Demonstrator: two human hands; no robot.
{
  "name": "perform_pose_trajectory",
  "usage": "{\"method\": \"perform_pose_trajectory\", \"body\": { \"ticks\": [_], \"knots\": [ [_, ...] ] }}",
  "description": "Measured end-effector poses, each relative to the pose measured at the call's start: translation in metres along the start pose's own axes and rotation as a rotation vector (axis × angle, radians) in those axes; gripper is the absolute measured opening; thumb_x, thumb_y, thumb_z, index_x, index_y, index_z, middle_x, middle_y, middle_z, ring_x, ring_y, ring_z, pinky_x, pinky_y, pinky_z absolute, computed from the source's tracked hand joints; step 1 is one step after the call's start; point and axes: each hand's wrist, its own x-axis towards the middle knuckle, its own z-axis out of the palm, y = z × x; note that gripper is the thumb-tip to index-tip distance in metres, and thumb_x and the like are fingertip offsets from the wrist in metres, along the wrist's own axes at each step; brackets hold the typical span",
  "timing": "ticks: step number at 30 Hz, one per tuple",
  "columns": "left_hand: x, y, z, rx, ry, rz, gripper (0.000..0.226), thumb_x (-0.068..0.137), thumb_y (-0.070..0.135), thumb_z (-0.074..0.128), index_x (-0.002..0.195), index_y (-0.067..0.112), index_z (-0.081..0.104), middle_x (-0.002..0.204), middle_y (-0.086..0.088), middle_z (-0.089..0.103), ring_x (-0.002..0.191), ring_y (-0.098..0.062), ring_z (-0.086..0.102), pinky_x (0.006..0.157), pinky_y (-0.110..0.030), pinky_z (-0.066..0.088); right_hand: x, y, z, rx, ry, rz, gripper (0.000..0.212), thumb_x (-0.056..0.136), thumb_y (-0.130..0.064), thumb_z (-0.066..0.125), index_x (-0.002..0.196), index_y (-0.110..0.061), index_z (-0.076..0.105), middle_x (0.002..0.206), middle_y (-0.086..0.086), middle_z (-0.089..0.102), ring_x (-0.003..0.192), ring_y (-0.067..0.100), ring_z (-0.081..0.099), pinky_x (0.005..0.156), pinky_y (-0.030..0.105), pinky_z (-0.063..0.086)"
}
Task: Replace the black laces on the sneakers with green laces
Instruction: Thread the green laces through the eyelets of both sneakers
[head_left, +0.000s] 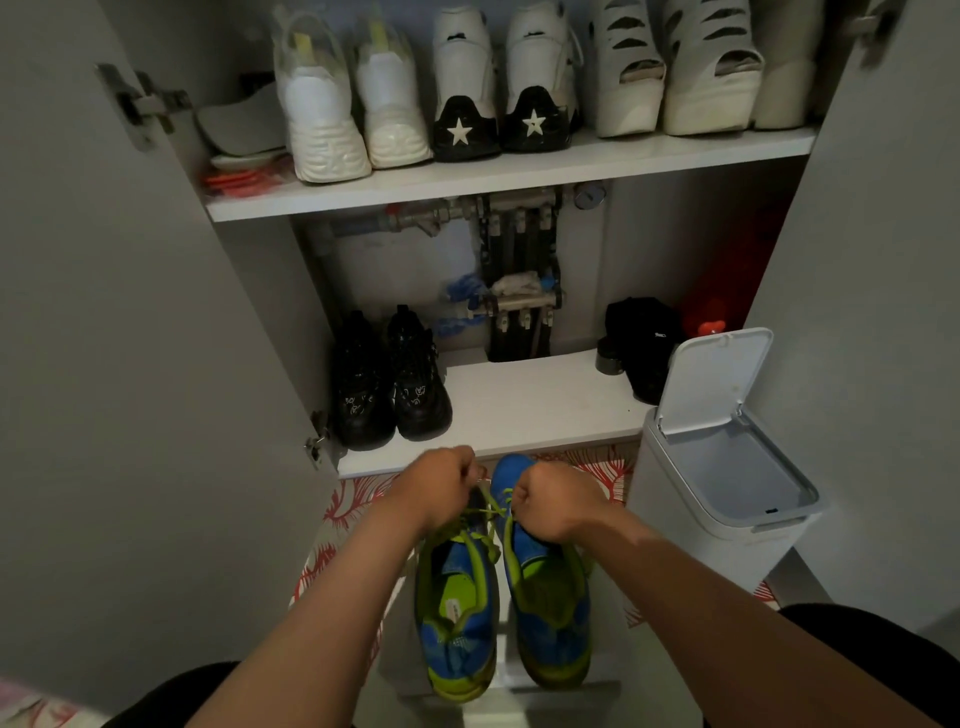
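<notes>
Clenching green laces (488, 513) in my left grip (441, 488) and right grip (551, 500); both sneakers (457, 618) look relaced, so only tying seems left.

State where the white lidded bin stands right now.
In the head view, the white bin stands at right, lid open, beside the blue-green sneakers and in front of the lower shelf.

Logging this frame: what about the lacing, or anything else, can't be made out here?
Head view only:
- Left sneaker eyelets and toe: covered by the left hand.
- Right sneaker eyelets: under the right hand and wrist.
- Green lace ends: run into both grips, fingers curled away from camera.
- Black items on the right of the lower shelf: too dark to identify.
</notes>
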Motion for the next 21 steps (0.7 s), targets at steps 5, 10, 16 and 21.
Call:
{"method": "perform_pose_trajectory", "body": {
  "ticks": [5,10,16,21],
  "knots": [
    [0.0,0.001,-0.017,-0.468,0.084,-0.047,0.019,0.1,0.013,0.047,0.081,0.015,0.052,0.074,-0.001,0.066,0.066,-0.016,0.06,0.068,-0.034,0.051,0.003,-0.009,-0.009,0.176,0.016,-0.088,0.013,0.085,-0.033,0.06,0.088,-0.032,0.073,0.094,-0.008,0.072,0.088,0.016,0.066,0.082,0.033,0.055],
    [-0.008,0.017,-0.027,-0.801,0.038,-0.087,0.012,0.102,0.008,0.047,0.093,0.006,0.052,0.079,-0.011,0.062,0.061,-0.018,0.058,0.061,-0.022,0.053,0.011,-0.013,-0.012,0.293,0.011,-0.061,0.033,0.086,-0.03,0.072,0.057,-0.017,0.064,0.052,-0.007,0.053,0.055,0.011,0.049,0.06,0.031,0.046],
    [-0.011,0.021,-0.017,-0.786,-0.257,-0.226,0.009,0.099,0.008,0.048,0.095,0.009,0.056,0.083,-0.011,0.063,0.063,-0.019,0.06,0.06,-0.028,0.05,0.012,-0.03,-0.038,0.667,0.09,-0.078,0.028,0.09,-0.021,0.072,0.068,-0.003,0.07,0.047,0.0,0.049,0.044,0.008,0.041,0.049,0.021,0.036],
    [-0.012,0.024,-0.014,-0.6,-0.259,-0.188,0.021,0.098,0.016,0.056,0.085,0.003,0.066,0.068,-0.004,0.066,0.055,-0.013,0.058,0.058,-0.023,0.05,0.009,-0.041,-0.053,0.867,0.156,-0.07,0.025,0.09,-0.025,0.073,0.081,-0.001,0.074,0.051,0.004,0.049,0.044,0.013,0.039,0.044,0.02,0.035]
  ]
}}
